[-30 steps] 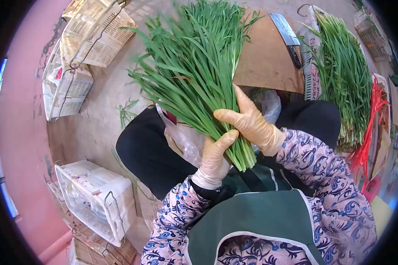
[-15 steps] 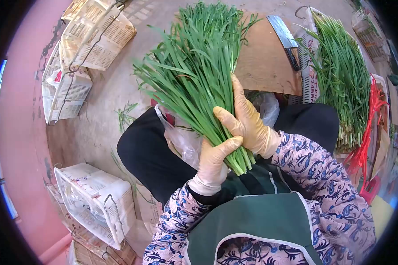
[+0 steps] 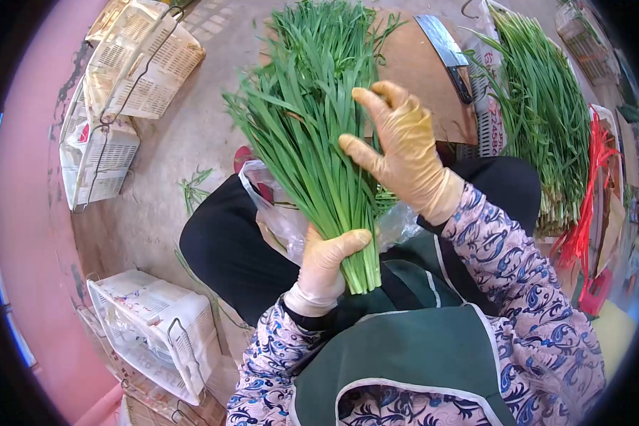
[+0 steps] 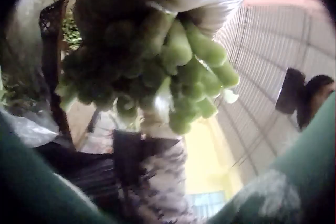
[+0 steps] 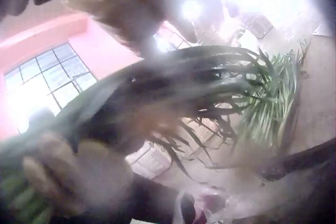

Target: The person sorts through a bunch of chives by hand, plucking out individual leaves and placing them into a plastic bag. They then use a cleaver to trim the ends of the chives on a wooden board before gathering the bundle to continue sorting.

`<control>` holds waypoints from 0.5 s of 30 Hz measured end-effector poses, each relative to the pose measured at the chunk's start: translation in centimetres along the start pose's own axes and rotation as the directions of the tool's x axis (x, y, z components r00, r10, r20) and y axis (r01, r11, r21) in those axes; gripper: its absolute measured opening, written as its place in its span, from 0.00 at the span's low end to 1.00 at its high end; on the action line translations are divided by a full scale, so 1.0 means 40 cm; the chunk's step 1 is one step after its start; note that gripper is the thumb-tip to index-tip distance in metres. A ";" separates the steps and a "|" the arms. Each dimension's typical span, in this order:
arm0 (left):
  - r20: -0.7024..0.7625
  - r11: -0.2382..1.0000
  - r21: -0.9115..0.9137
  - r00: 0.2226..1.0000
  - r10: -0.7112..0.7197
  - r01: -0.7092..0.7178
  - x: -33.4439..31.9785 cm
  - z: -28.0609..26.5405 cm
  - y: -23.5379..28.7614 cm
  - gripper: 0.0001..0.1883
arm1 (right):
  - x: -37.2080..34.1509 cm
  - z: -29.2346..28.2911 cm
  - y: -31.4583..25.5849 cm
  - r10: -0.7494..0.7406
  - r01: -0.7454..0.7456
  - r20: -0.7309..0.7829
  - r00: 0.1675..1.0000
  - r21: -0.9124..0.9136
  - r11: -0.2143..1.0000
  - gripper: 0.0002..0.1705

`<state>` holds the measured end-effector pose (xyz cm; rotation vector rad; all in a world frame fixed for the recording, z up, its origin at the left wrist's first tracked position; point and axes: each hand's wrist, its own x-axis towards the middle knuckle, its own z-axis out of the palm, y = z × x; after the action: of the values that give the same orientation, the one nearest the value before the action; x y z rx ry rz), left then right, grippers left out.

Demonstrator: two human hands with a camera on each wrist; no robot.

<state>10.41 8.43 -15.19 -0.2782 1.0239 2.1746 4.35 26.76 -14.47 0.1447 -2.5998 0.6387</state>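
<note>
While left hand (image 3: 323,264) holds greens (image 3: 316,156), cleaver (image 3: 446,48) lies on board (image 3: 401,60) beside crate (image 3: 488,117).

Pink wall (image 3: 32,199) at left; grayish floor (image 3: 153,227); bright paned window (image 5: 50,74), right-wrist view.

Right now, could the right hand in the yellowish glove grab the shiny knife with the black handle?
Probably yes: the right hand seems to grip nothing, and the knife lies uncovered on the flat brown board, with nothing visible between them.
</note>
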 end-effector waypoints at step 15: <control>-0.041 0.970 0.230 0.997 -0.072 0.080 -0.024 0.012 -0.024 0.33 | 0.021 0.007 0.050 0.088 -0.201 0.283 0.955 0.400 0.894 0.27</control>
<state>11.81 8.72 -14.98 -0.2403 1.2519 1.9658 3.07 28.43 -15.13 0.1796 -2.6906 1.3230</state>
